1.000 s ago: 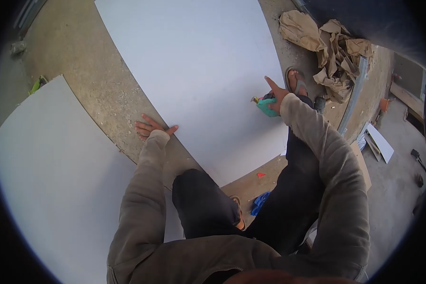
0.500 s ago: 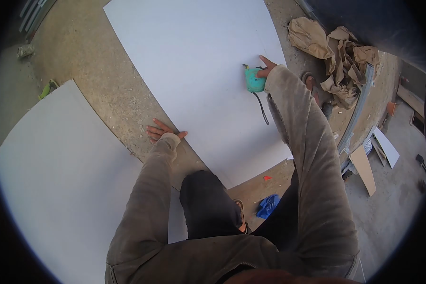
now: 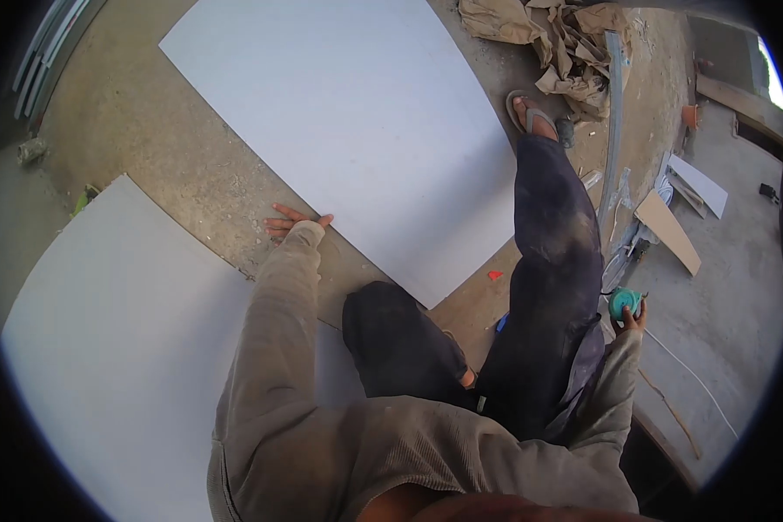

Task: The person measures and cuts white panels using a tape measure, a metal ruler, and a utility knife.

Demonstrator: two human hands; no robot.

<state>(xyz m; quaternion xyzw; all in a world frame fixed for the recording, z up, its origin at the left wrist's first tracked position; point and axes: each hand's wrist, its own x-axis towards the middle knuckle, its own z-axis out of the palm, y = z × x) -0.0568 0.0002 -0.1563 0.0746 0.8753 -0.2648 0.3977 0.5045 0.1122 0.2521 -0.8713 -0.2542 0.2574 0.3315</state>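
A large white board point(image 3: 348, 122) lies flat on the dusty floor in front of me. My left hand point(image 3: 294, 221) rests at the board's left edge, fingers spread on the floor and thumb touching the board. Out to my right side, beside my leg, my right hand point(image 3: 632, 319) is closed around a teal tape measure point(image 3: 622, 303). A second white board point(image 3: 113, 322) lies to the left, partly under my left arm.
Crumpled brown paper point(image 3: 574, 52) lies at the upper right beside a long metal channel point(image 3: 613, 122). Board offcuts point(image 3: 670, 230) and a white cable point(image 3: 692, 374) are on the right. A red scrap point(image 3: 495, 275) is near my knee. Metal profiles point(image 3: 48, 56) lie at upper left.
My right hand has carried the tape measure off the white board, back and down to my right side. My left hand stays at the board's edge. The view has shifted right.
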